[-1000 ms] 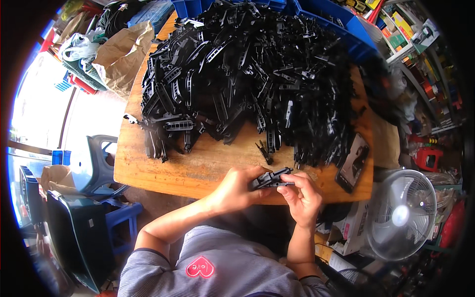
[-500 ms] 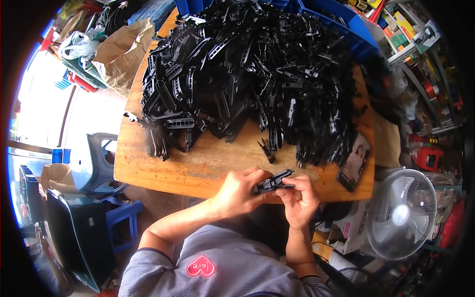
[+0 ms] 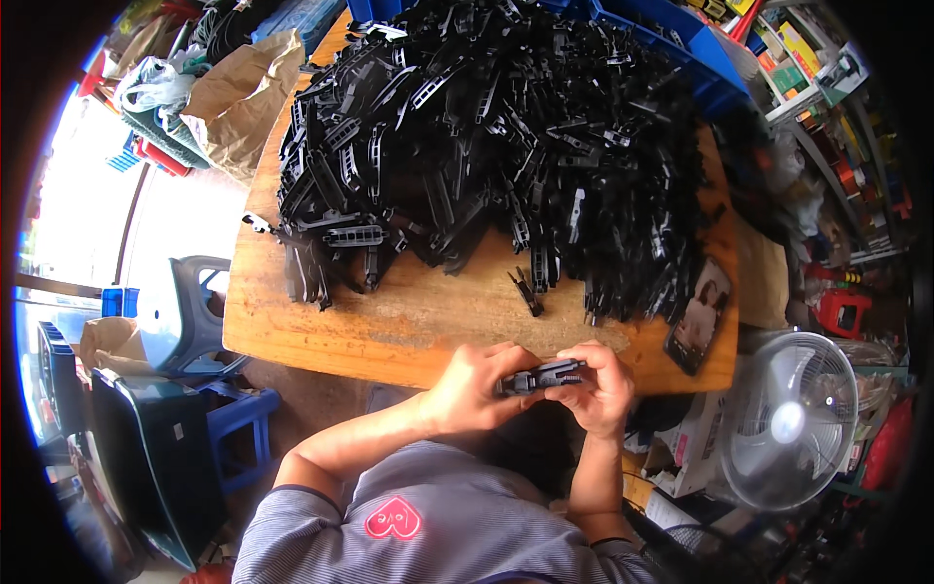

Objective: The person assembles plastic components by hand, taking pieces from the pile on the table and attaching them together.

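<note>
Just past the table's near edge, both my hands grip one black plastic part (image 3: 541, 378), long and narrow with small ridged details. My left hand (image 3: 477, 385) wraps its left end, thumb on top. The fingers of my right hand (image 3: 597, 387) close on its right end from above and below. My fingers cover portions of it, so its full shape is hidden. A large pile of similar black plastic parts (image 3: 428, 146) covers most of the wooden table (image 3: 389, 336). One small black piece (image 3: 525, 292) lies apart, a little beyond my hands.
A smartphone (image 3: 697, 319) lies at the table's right edge. Blue bins (image 3: 671, 44) stand behind the pile. To the right is a round fan (image 3: 788, 423); to the left stand a blue stool (image 3: 238, 428) and a grey chair (image 3: 190, 316). Brown paper (image 3: 243, 102) lies at the far left.
The black part has turned in my hands and now lies more level, with its arms folded together. My right fingers have shifted up and around its right end.
</note>
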Tool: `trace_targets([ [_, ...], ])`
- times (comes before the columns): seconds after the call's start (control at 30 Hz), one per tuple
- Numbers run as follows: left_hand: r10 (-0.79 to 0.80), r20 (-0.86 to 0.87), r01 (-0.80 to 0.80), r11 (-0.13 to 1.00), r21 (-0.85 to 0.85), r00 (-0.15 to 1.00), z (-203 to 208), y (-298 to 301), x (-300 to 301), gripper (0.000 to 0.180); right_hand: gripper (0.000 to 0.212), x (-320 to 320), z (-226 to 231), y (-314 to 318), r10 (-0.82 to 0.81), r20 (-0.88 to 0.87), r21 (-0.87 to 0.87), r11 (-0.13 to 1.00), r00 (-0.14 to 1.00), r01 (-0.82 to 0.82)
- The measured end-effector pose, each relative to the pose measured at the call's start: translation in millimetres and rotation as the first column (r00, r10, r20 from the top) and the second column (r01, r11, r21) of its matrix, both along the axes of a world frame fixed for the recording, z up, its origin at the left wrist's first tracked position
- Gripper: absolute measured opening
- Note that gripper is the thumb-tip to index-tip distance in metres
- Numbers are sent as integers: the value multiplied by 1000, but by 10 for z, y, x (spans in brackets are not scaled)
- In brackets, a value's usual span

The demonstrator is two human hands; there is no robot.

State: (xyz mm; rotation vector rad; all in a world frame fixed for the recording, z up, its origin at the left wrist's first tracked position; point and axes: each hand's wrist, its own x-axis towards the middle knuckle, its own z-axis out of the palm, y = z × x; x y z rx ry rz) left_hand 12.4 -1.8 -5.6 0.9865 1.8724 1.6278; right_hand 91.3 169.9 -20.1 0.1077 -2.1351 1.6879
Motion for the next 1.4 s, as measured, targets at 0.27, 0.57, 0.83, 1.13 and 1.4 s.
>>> trace_targets([
  [0.27,-200,-163,167,967,-193,966,171,-174,-139,28,38,-93,260,-178,128,-168,478,878,977,-33],
  [0.57,99,-866,-539,815,-212,490,227,-83,-928,32,23,-563,173,-227,-108,-9,782,618,994,74],
  [0.83,257,-723,-513,844,-156,641,291,-149,-1066,19,18,-358,107,29,-147,201,447,893,969,43],
  [1.13,211,604,-401,895,197,768,273,-10,-568,17,30,-159,193,-91,-2,6,-293,956,1000,3],
  [1.4,9,882,-217,970,106,470,101,116,-127,35,27,-80,158,-204,69,-17,-515,854,997,-68],
])
